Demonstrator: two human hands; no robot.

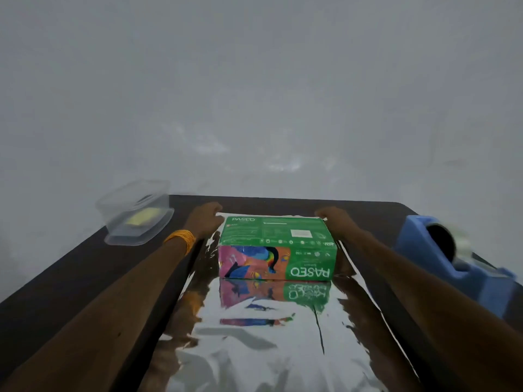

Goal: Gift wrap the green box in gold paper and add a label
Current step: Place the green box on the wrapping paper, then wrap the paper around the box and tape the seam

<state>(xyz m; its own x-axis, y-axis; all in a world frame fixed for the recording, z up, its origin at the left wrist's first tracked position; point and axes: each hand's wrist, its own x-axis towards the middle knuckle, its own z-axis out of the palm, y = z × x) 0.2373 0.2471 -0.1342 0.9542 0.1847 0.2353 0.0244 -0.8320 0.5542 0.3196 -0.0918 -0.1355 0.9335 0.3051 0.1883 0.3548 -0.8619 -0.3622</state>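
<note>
The green box, a tissue carton with a colourful bird on its near side, lies on a shiny reflective sheet of wrapping paper spread along the dark table. My left hand and my right hand reach past the box on either side. Each one grips the far edge of the paper at a far corner of the box, with fingers curled. An orange bangle sits on my left wrist.
A clear plastic container with something yellow inside stands at the table's far left corner. A blue tape dispenser with a roll of tape stands at the right edge. A plain pale wall lies beyond the table.
</note>
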